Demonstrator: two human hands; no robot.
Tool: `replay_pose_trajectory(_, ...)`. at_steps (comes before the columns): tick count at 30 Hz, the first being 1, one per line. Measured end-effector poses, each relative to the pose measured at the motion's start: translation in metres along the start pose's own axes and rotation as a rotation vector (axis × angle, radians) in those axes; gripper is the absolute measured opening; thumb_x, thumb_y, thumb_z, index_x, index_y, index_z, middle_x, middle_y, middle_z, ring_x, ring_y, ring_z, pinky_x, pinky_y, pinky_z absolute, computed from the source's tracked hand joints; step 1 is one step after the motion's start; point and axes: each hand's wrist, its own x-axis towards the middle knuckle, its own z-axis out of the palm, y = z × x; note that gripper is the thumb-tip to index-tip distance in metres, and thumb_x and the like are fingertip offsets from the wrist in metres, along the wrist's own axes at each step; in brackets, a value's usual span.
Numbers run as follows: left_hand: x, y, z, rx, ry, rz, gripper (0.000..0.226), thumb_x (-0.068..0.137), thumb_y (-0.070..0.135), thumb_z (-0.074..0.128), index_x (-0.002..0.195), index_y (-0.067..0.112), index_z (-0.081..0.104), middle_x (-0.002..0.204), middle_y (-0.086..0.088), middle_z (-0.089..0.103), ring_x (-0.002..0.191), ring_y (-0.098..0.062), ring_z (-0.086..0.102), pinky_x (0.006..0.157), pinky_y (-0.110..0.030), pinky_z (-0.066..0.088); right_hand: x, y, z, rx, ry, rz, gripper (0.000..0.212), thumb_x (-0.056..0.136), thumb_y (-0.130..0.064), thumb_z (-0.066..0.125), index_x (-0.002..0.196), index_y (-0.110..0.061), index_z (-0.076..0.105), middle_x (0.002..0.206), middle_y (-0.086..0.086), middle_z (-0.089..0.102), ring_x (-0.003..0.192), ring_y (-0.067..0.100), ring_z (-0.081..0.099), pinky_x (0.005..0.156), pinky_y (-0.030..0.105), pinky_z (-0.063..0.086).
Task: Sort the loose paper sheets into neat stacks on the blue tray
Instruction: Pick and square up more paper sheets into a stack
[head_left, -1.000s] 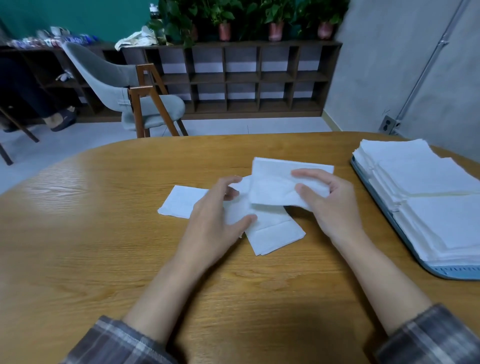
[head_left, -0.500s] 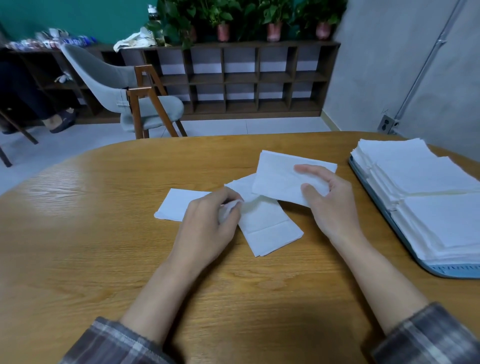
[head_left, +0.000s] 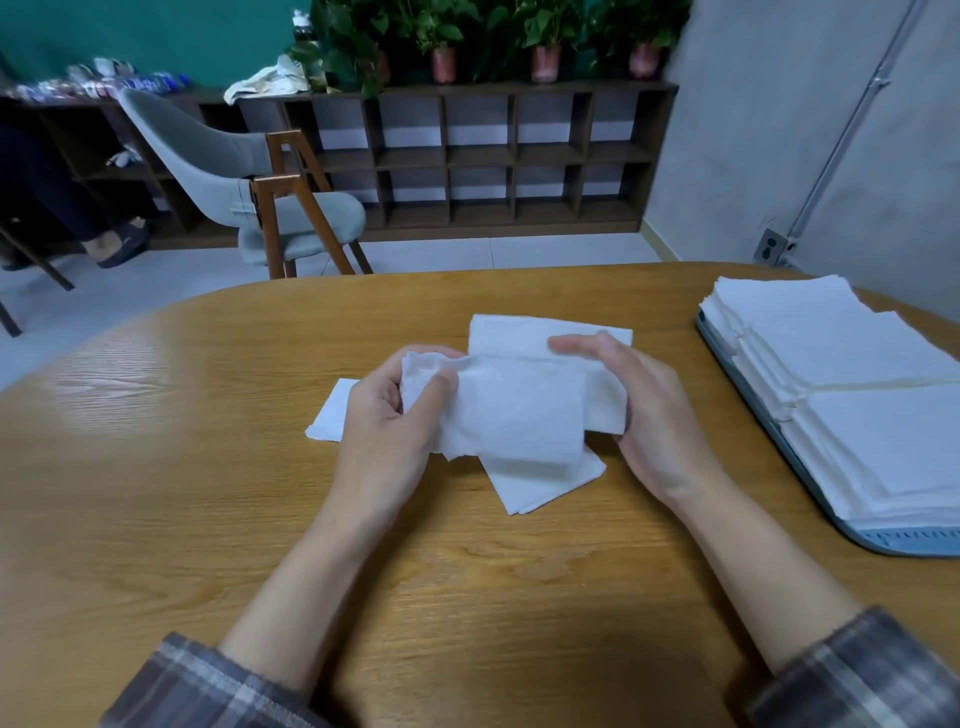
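Over the middle of the bench (head_left: 208, 519), one paper sheet (head_left: 514, 410) is pinched by the left hand (head_left: 384, 431) and a second sheet (head_left: 519, 338) is gripped by the right hand (head_left: 654, 415).

four loose sheets (head_left: 509, 410), one blue tray (head_left: 904, 538)

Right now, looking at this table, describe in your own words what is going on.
A person is sorting paper at a wooden table. The left hand pinches a crumpled sheet by its corner, lifted off the table. The right hand grips a flat sheet just behind it. At least two loose sheets lie on the table under the hands. At the right, the blue tray already holds neat white stacks.
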Motion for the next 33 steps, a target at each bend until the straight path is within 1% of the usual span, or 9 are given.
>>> replay_pose_trajectory(3,0.001,-0.002,0.004,-0.032,-0.035,-0.049,0.015,0.106,0.012,0.06,0.112,0.013,0.073,0.099,-0.002,0.079,0.087,-0.011,0.07,0.073,-0.024,0.056,-0.006,0.001,0.007,0.111,-0.12,0.077,0.05,0.096,-0.054,0.07,0.119,-0.011,0.075,0.12,0.01,0.078,0.116,0.031,0.073,0.101,0.047,0.052)
replay_pose_trajectory(8,0.004,-0.009,0.006,-0.048,-0.035,-0.088,0.016,0.105,0.013,0.062,0.117,0.013,0.073,0.105,-0.007,0.08,0.092,-0.015,0.072,0.075,-0.022,0.057,-0.009,0.003,0.014,0.02,-0.094,0.031,0.034,0.088,-0.026,0.077,0.119,-0.014,0.073,0.113,0.002,0.08,0.103,0.019,0.076,0.082,0.028,0.058)
replay_pose_trajectory(14,0.004,-0.009,0.007,-0.079,-0.049,-0.102,0.017,0.103,0.013,0.065,0.118,0.014,0.072,0.106,-0.004,0.08,0.095,-0.015,0.074,0.076,-0.022,0.058,-0.007,0.001,0.014,-0.016,-0.111,-0.017,0.036,0.097,-0.007,0.071,0.13,-0.02,0.065,0.116,-0.003,0.077,0.107,0.016,0.074,0.084,0.027,0.059)
replay_pose_trajectory(17,0.003,-0.008,0.007,0.019,-0.02,-0.058,0.024,0.099,0.019,0.072,0.123,0.022,0.069,0.111,0.007,0.077,0.101,-0.006,0.071,0.077,-0.017,0.054,-0.008,0.001,0.014,0.023,-0.104,-0.038,0.055,0.096,-0.003,0.072,0.141,-0.029,0.055,0.119,0.002,0.075,0.108,0.022,0.073,0.086,0.035,0.062)
replay_pose_trajectory(20,0.0,-0.004,0.008,0.066,-0.028,-0.102,0.048,0.092,0.034,0.078,0.136,0.034,0.058,0.123,0.014,0.068,0.106,0.008,0.065,0.078,-0.007,0.049,-0.008,0.0,0.011,0.16,-0.128,-0.037,0.069,0.094,-0.002,0.072,0.146,-0.039,0.045,0.119,0.013,0.074,0.109,0.034,0.074,0.089,0.048,0.063)
replay_pose_trajectory(23,-0.002,0.002,0.007,-0.032,-0.075,-0.189,0.057,0.088,0.032,0.082,0.138,0.04,0.056,0.108,0.001,0.077,0.087,-0.002,0.074,0.07,-0.013,0.054,-0.007,0.0,0.01,0.17,-0.112,-0.04,0.06,0.096,-0.002,0.071,0.14,-0.037,0.05,0.123,0.017,0.071,0.111,0.039,0.071,0.089,0.052,0.062)
replay_pose_trajectory(27,-0.003,0.003,0.009,0.031,-0.075,-0.06,0.062,0.088,0.013,0.083,0.137,0.036,0.054,0.077,0.014,0.076,0.068,-0.003,0.071,0.063,-0.017,0.054,-0.005,0.003,0.008,-0.083,-0.079,-0.074,0.025,0.096,-0.007,0.074,0.115,-0.023,0.075,0.117,-0.011,0.074,0.116,0.015,0.068,0.102,0.042,0.051)
replay_pose_trajectory(31,-0.001,-0.008,0.009,0.044,-0.036,-0.008,0.063,0.092,0.007,0.079,0.138,0.039,0.05,0.09,-0.003,0.078,0.081,-0.02,0.076,0.071,-0.031,0.064,-0.004,0.005,0.007,-0.195,0.037,-0.044,0.024,0.096,-0.002,0.072,0.107,-0.022,0.081,0.112,-0.02,0.077,0.114,-0.002,0.067,0.105,0.027,0.049)
replay_pose_trajectory(33,0.002,-0.016,0.006,0.234,-0.007,0.091,0.059,0.093,0.011,0.079,0.138,0.037,0.052,0.094,0.003,0.074,0.088,-0.012,0.072,0.078,-0.024,0.059,0.0,0.006,0.003,-0.273,0.149,-0.062,0.028,0.095,-0.002,0.071,0.106,-0.025,0.081,0.111,-0.024,0.077,0.114,-0.008,0.064,0.099,0.014,0.047)
